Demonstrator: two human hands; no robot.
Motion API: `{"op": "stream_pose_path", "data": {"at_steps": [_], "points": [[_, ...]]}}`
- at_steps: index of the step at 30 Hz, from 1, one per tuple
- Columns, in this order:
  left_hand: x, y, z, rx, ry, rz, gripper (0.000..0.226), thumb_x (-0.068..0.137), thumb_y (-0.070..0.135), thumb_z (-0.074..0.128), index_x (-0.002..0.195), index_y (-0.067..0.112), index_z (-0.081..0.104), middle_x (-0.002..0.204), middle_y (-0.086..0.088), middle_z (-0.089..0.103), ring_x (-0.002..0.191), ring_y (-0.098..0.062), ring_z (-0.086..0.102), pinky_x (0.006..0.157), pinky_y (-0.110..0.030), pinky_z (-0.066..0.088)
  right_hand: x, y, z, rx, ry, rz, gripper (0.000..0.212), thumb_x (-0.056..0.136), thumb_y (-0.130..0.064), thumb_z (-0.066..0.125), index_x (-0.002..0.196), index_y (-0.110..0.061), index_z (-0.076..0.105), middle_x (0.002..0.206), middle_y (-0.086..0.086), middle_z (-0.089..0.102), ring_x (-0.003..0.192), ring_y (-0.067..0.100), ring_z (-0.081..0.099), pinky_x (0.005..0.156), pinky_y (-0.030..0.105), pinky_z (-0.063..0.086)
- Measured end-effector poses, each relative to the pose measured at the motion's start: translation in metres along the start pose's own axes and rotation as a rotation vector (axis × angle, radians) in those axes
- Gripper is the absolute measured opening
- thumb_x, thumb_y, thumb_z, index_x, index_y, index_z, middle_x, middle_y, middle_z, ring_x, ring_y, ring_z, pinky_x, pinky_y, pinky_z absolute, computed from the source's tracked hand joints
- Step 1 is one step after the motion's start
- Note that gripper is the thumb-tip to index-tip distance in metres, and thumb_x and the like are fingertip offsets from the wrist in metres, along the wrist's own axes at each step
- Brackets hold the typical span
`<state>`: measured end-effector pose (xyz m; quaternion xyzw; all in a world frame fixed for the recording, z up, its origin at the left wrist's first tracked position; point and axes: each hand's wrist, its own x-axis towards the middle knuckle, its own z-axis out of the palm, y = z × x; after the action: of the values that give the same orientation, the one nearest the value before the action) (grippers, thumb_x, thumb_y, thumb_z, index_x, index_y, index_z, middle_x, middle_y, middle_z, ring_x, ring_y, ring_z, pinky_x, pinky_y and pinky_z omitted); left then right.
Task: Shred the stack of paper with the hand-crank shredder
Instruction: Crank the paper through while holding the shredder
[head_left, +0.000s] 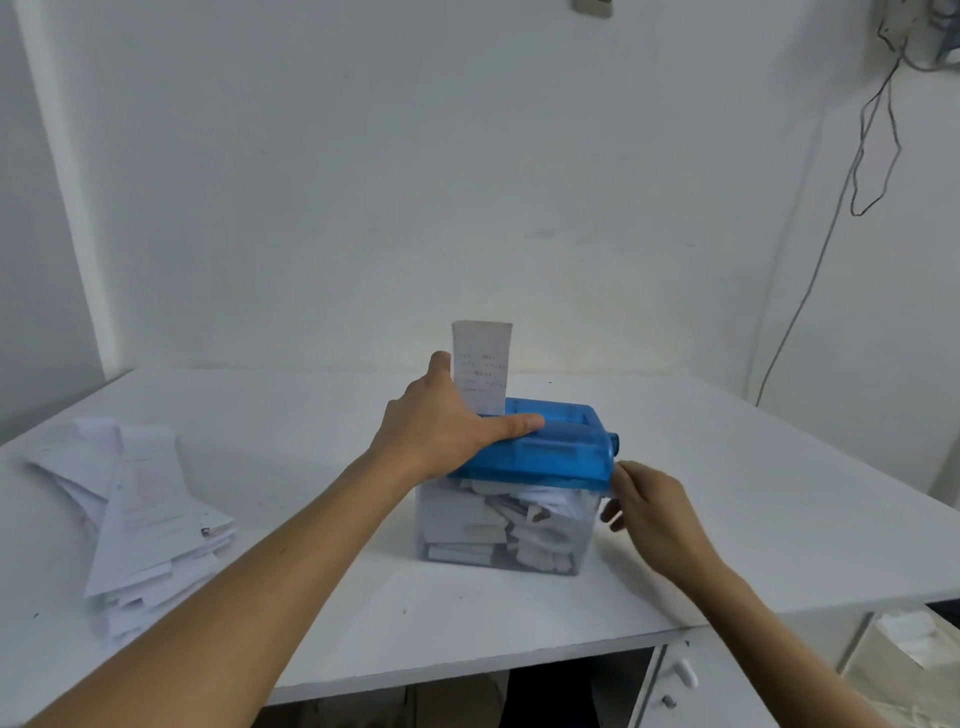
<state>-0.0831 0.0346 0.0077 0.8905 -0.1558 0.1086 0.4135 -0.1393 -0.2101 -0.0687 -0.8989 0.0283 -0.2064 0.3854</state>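
A hand-crank shredder with a translucent blue plastic top (561, 452) and a clear rectangular bin (457, 519) stands mid-way across the white table (727, 467). The bin is packed with cut white paper pieces (524, 514). A narrow printed white paper strip (483, 364) stands upright in the slot at the top's 11 o'clock corner.

The left hand (441, 431) lies spread on the blue top, thumb pressed flat along it, a finger straight up beside the strip. The right hand (652, 512) is at the shredder's 3 o'clock side, fingers curled; whether it grips the crank I cannot tell.

The loose stack of white paper sheets (140, 509) lies at 9 o'clock, well apart from the shredder.
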Motion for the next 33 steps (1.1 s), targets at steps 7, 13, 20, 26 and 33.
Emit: {"op": "stream_pose_path", "data": {"at_steps": [7,13,20,26,33], "points": [[0.000,0.000,0.001,0.023,0.012,-0.022,0.120,0.047,0.093,0.071,0.138,0.025,0.032,0.137,0.004,0.052,0.122,-0.026,0.053,0.092,-0.048,0.057,-0.037,-0.015,-0.045,-0.077,-0.286,-0.179,0.035,0.099,-0.045,0.057,0.077,-0.020,0.068,0.068,0.002,0.062,0.065,0.020,0.058,0.064,0.041,0.049],[-0.001,0.001,-0.001,0.010,-0.004,-0.015,0.133,0.029,0.102,0.062,0.136,0.028,0.034,0.133,0.004,0.053,0.119,-0.025,0.053,0.093,-0.047,0.057,-0.029,-0.048,-0.085,-0.124,-0.209,-0.417,0.038,0.085,-0.057,0.066,0.068,-0.023,0.061,0.065,-0.007,0.055,0.062,0.012,0.051,0.060,0.036,0.044],[-0.002,0.001,-0.002,0.000,-0.007,-0.006,0.128,0.032,0.099,0.065,0.134,0.027,0.036,0.131,0.003,0.054,0.117,-0.026,0.053,0.094,-0.047,0.056,0.021,-0.062,-0.081,0.194,0.152,-0.405,0.027,0.083,-0.034,0.078,0.099,-0.024,0.058,0.096,-0.006,0.062,0.084,0.016,0.065,0.068,0.029,0.058],[-0.002,0.000,0.000,0.007,0.010,0.000,0.114,0.039,0.094,0.067,0.128,0.029,0.036,0.123,0.003,0.053,0.111,-0.025,0.053,0.092,-0.046,0.056,0.045,-0.049,-0.050,0.053,0.388,-0.424,0.006,0.094,-0.027,0.069,0.092,-0.027,0.064,0.097,-0.013,0.064,0.088,0.007,0.061,0.068,0.012,0.049],[-0.004,0.001,-0.001,0.003,0.011,-0.005,0.113,0.038,0.093,0.065,0.128,0.030,0.037,0.119,0.005,0.053,0.107,-0.022,0.055,0.091,-0.045,0.056,0.028,-0.003,-0.019,-0.149,0.141,-0.342,0.033,0.090,-0.007,0.066,0.120,-0.021,0.066,0.111,-0.013,0.058,0.096,0.006,0.059,0.077,0.019,0.054]]}}
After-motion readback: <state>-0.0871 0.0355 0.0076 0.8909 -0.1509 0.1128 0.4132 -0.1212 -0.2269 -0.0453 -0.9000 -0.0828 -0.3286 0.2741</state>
